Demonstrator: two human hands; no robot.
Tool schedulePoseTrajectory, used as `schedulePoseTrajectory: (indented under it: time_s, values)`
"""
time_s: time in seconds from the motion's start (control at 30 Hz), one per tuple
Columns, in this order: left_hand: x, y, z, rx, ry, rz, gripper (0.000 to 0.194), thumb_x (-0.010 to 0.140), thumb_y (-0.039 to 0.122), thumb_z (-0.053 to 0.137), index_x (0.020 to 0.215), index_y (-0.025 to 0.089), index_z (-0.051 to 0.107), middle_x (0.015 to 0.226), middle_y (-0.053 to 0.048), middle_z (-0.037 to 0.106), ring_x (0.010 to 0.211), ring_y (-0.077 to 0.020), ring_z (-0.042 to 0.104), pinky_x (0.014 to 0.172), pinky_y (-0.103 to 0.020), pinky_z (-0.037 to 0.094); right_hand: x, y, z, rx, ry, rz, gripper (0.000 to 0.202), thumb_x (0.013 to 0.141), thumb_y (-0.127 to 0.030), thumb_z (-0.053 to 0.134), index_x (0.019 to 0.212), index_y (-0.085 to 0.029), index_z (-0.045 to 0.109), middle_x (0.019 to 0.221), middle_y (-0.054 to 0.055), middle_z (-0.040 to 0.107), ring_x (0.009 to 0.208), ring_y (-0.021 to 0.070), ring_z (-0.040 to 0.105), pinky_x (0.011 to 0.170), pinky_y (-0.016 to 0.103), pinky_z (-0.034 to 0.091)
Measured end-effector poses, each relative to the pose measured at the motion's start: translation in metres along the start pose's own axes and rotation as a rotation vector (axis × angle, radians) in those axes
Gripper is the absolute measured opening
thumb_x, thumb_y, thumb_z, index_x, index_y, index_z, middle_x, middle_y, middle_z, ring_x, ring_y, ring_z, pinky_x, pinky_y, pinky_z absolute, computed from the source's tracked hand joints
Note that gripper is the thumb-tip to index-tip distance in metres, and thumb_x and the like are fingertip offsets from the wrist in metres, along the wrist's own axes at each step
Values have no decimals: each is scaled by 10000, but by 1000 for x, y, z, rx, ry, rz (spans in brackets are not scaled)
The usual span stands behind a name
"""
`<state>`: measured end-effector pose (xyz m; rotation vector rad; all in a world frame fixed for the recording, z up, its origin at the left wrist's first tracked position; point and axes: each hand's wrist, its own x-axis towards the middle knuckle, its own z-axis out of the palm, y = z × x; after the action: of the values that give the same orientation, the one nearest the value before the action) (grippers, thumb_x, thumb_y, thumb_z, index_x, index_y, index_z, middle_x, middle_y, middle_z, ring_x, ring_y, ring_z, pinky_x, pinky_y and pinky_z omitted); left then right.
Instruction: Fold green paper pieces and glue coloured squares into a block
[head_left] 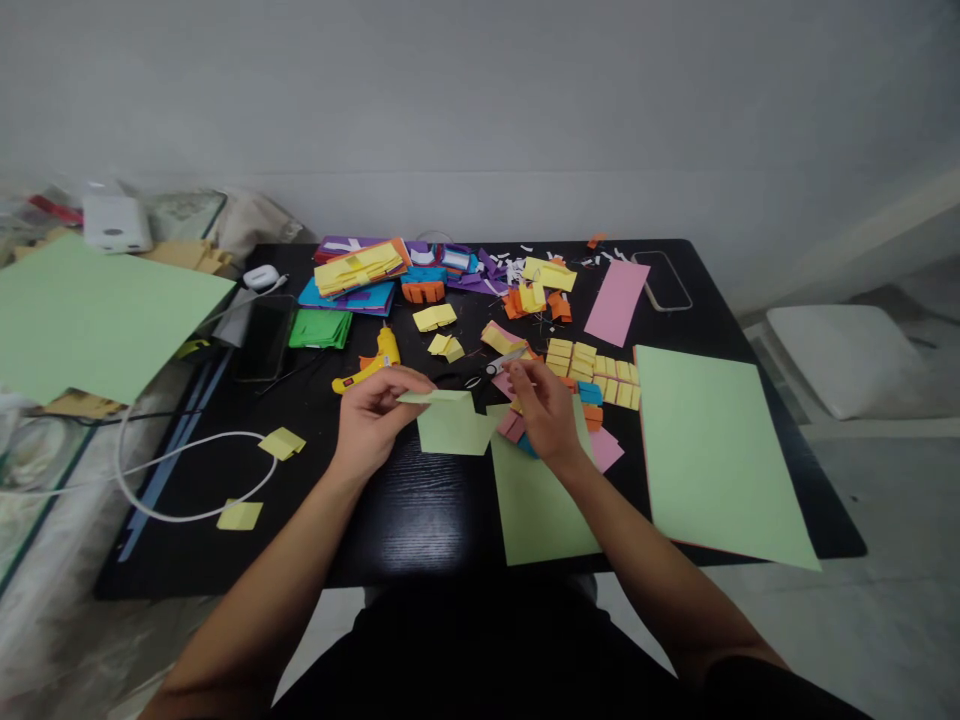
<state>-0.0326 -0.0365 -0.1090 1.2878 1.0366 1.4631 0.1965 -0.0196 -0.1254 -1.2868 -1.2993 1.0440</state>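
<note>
My left hand (381, 412) pinches a small pale green paper piece (454, 425), which has a folded strip along its top and hangs over the black table. To its right, my right hand (544, 408) has its fingers curled beside the scissors (495, 366); whether it grips anything is hard to make out. A larger green sheet (536, 505) lies beneath my right hand, with pink, orange and blue folded pieces (589, 392) around it. Rows of small yellow folded pieces (619, 380) lie just beyond.
A yellow glue gun (382, 350), green paper stack (320, 328) and phone (264, 340) lie at the left. Colored paper bundles (360, 268) and scraps line the back. A big green sheet (720, 450) and pink sheet (616, 302) lie right. A white cable (180, 518) loops left.
</note>
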Motion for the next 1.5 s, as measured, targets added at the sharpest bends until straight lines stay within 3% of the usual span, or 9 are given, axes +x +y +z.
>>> schedulePoseTrajectory:
  time_s: [0.2, 0.43, 0.7, 0.83, 0.93, 1.07, 1.2, 1.33, 1.5]
  values:
    - [2, 2, -2, -119, -11, 76, 204, 753, 359, 958, 805, 226, 813, 811, -62, 760, 779, -192, 719, 697, -298, 588, 5, 5, -2, 64, -108, 97, 516, 948, -714, 643, 1102, -226, 714, 1111, 93, 725, 971, 226, 692, 816, 366, 607]
    - [5, 2, -1, -306, 23, -6, 288, 675, 382, 1010, 775, 228, 788, 792, -37, 750, 715, -153, 679, 654, -261, 555, 9, -3, -7, 249, -275, 197, 517, 916, -727, 681, 1103, -248, 738, 1063, 57, 760, 1022, 237, 745, 929, 401, 635]
    - [-2, -1, 6, 73, -50, 89, 124, 822, 269, 892, 893, 220, 803, 932, -70, 783, 923, -214, 730, 855, -349, 590, -4, -13, 3, 413, -386, 196, 583, 763, -521, 924, 1240, -290, 681, 993, 30, 791, 882, 221, 759, 801, 373, 648]
    - [-4, -7, 15, 243, 50, 144, 368, 791, 237, 900, 1126, 233, 749, 1247, -89, 720, 1178, -241, 670, 948, -359, 569, -7, -14, 3, 371, -423, 203, 449, 804, -538, 880, 1124, -267, 720, 983, 43, 802, 830, 222, 755, 710, 350, 625]
    - [-4, -12, 17, 100, 18, -2, 521, 813, 269, 880, 1274, 232, 639, 1118, -57, 726, 992, -181, 706, 814, -291, 577, -8, -15, 2, 375, -405, 255, 392, 863, -594, 808, 1055, -258, 743, 950, 37, 793, 816, 216, 755, 652, 322, 605]
    - [-6, -13, 20, 11, -7, -108, 493, 842, 287, 857, 1247, 233, 581, 824, 41, 673, 682, -99, 623, 665, -223, 530, -10, -15, 4, 394, -390, 232, 469, 897, -668, 741, 1129, -261, 731, 980, 49, 785, 890, 229, 761, 746, 361, 635]
    - [-7, -9, 24, -21, 15, -82, 517, 821, 269, 874, 1210, 261, 534, 832, 50, 682, 657, -90, 631, 637, -207, 527, -13, -13, 7, 322, -288, 73, 624, 816, -547, 881, 1326, -300, 621, 1102, 54, 770, 911, 217, 744, 820, 381, 637]
    - [-8, -5, 24, 22, -8, -15, 421, 820, 239, 876, 1118, 253, 579, 832, 45, 682, 656, -84, 628, 594, -185, 502, -14, -9, 7, 229, -257, -15, 404, 860, -475, 853, 1180, -286, 694, 1077, 44, 741, 786, 171, 700, 681, 326, 607]
    - [-9, -2, 21, 118, -107, 56, 196, 865, 206, 830, 996, 214, 684, 765, 35, 677, 624, -87, 614, 551, -187, 474, -12, -5, 6, 227, -244, -84, 303, 865, -441, 867, 1076, -262, 743, 953, 29, 774, 885, 199, 756, 782, 344, 640]
